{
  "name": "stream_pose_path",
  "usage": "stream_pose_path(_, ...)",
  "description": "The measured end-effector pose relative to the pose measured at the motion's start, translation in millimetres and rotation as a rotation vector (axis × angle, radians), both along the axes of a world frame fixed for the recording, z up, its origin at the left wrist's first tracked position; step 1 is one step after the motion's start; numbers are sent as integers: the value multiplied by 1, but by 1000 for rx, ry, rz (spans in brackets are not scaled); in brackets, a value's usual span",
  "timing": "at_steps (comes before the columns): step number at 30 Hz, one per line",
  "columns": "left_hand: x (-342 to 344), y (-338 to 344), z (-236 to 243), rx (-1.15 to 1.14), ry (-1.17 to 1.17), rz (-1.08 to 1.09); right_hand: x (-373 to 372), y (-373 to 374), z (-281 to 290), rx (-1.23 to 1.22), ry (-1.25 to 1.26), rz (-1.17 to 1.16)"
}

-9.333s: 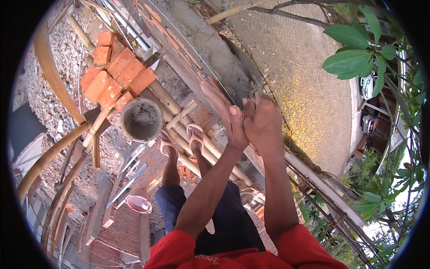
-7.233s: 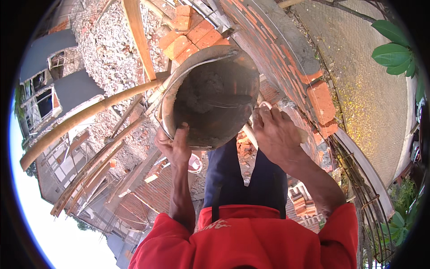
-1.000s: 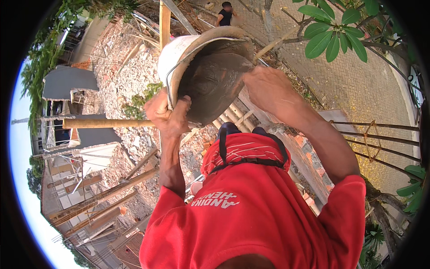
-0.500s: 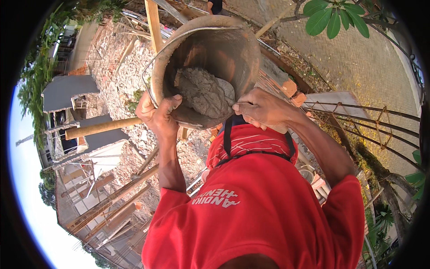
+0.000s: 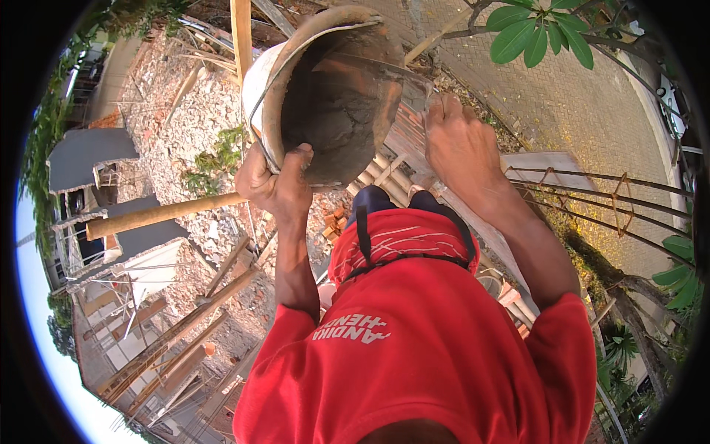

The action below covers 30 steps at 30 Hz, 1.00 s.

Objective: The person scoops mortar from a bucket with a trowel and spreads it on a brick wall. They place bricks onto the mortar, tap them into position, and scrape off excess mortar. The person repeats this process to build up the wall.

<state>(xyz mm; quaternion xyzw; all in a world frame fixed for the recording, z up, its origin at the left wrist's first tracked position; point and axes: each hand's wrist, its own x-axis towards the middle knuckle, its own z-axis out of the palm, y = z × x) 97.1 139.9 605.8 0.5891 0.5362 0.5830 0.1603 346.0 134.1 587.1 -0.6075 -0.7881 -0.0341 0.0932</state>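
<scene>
A mortar-caked bucket (image 5: 275, 89) is held up in front of me, tilted with its mouth facing me and to the right. Wet grey mortar (image 5: 344, 118) lies inside it, partly in shadow. My left hand (image 5: 277, 177) is closed on the bucket's near left rim, thumb over the edge. A thin wire handle hangs along the bucket's left side. Just right of the mouth, my right hand (image 5: 462, 144) is closed on a trowel; its handle is hidden in the fist, and its greyish blade (image 5: 416, 85) looks blurred beside the bucket's right edge.
Below me are bamboo poles (image 5: 388, 172) and several broken bricks (image 5: 335, 222). Rubble (image 5: 174, 111) spreads at left, crossed by a round wooden pole (image 5: 166, 214). Tied steel bars (image 5: 617, 196) jut in from the right. A leafy branch (image 5: 543, 33) hangs at upper right.
My right hand has moved right and up, away from the mortar, with the trowel. The bucket has shifted slightly left and tipped further to the right, still in my left hand.
</scene>
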Motion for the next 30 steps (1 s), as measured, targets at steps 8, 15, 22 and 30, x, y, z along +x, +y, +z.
stream_pose_path(8, -12, 5, 2, -40, -42, -304, -2, 0, 3, -1113, 734, -15)
stream_pose_path(15, -11, 15, -34, -187, -321, -202, -23, -15, -20, -1204, 1181, -87)
stream_pose_path(22, -17, 29, -112, -301, -800, -119, -14, -40, -79, -1111, 1454, -159)
stream_pose_path(30, -111, -5, -223, -812, -796, 447, 64, -90, -189, -960, 1365, -668)
